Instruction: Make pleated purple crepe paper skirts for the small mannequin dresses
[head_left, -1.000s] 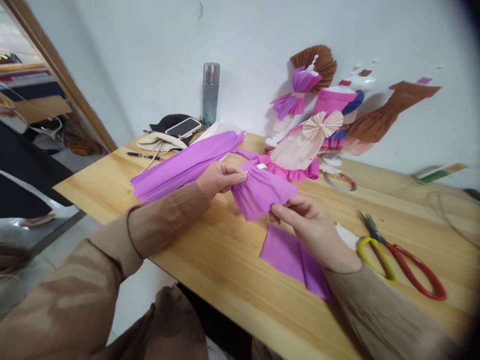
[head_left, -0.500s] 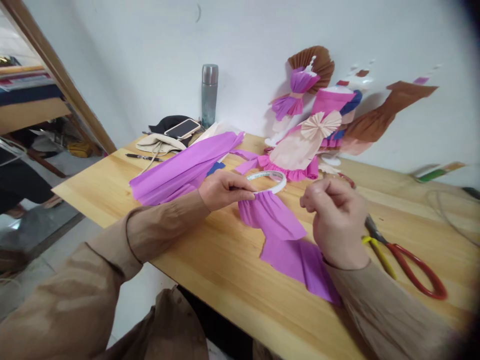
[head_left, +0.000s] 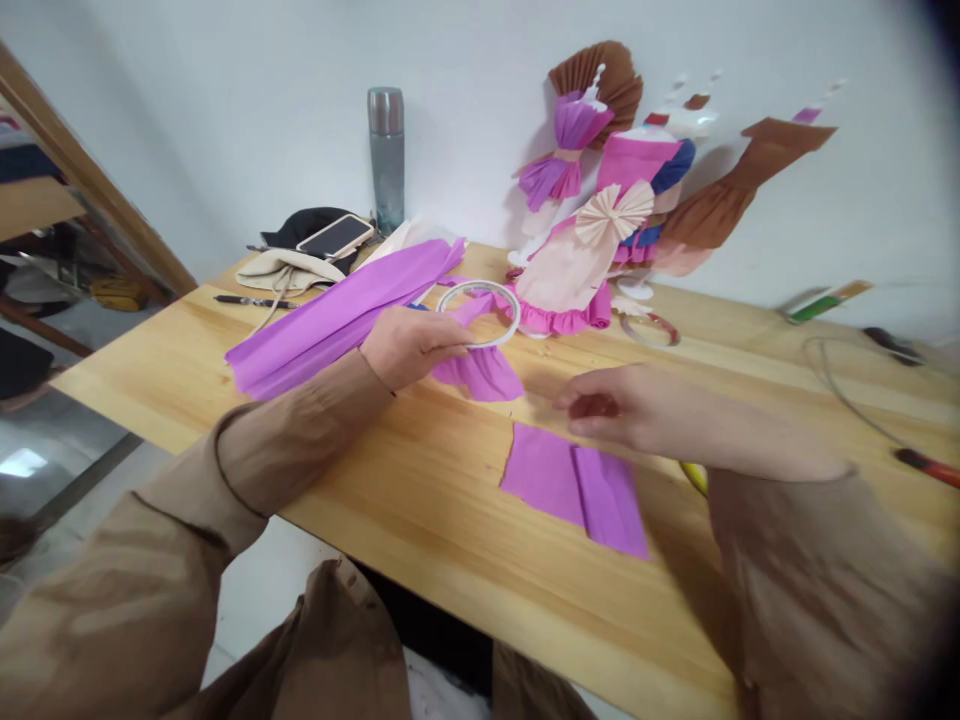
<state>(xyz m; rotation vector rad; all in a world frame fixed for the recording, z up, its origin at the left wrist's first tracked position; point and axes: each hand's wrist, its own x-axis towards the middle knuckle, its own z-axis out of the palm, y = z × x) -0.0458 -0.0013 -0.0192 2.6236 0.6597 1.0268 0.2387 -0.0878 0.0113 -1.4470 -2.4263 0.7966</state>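
My left hand (head_left: 416, 345) is closed on a white roll of tape (head_left: 516, 318), held tilted above the table. A gathered piece of purple crepe paper (head_left: 487, 375) hangs under the ring, by the same fingertips. To its right is my right hand (head_left: 611, 405), fingers bent and a gap between thumb and forefinger, nothing seen in it. Beneath that hand a loose rectangle of purple crepe paper (head_left: 551, 475) lies on the table. A long folded length of purple crepe paper (head_left: 337, 315) rests behind my left forearm.
Paper-dressed figures (head_left: 574, 250) lean on the wall at the back. A flask (head_left: 387, 160), a phone (head_left: 336, 237), a cloth bag (head_left: 281, 270) and a pen (head_left: 251, 301) are at the back left. A yellow handle (head_left: 694, 477) peeks out beside my right sleeve. Another tape roll (head_left: 660, 330) lies at the back.
My right hand has turned and its fingers have loosened from a closed pinch. My left hand has raised the tape roll's tilt, and the gathered paper hangs further back. The view has shifted.
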